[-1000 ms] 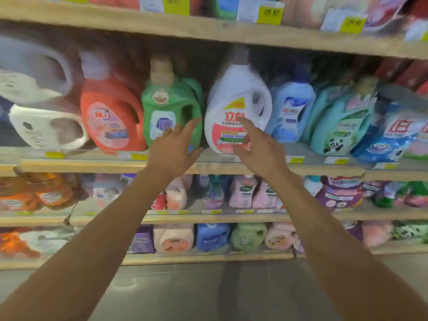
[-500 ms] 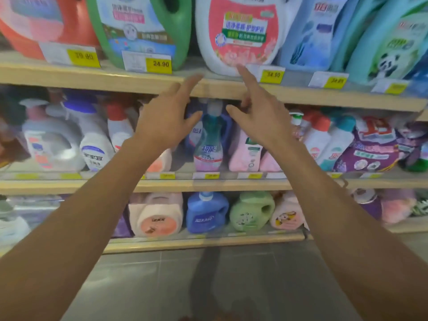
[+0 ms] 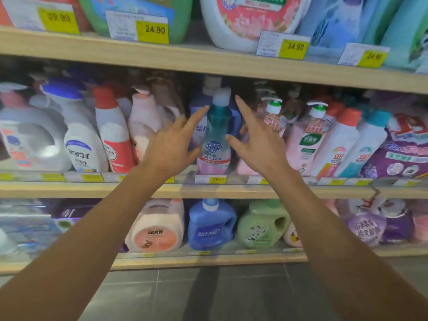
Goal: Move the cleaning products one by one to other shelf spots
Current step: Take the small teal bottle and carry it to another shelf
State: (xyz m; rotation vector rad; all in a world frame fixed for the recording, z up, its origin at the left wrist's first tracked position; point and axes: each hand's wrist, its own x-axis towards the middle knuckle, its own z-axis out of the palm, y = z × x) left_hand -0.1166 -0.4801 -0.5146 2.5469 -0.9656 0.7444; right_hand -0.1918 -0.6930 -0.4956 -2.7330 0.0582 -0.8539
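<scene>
Top-shelf jugs cut off by the upper edge. Lower left of the teal bottle sits behind the left hand. Left-end bottles blurred, middle-shelf price tags unreadable.

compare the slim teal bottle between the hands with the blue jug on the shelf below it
The teal bottle is tall and waisted; the blue jug is squat with a side handle. The teal bottle fades teal to pink; the blue jug is solid blue. The teal bottle stands between the left hand and right hand; the blue jug sits a shelf lower. Both stand upright with pale caps.
</scene>
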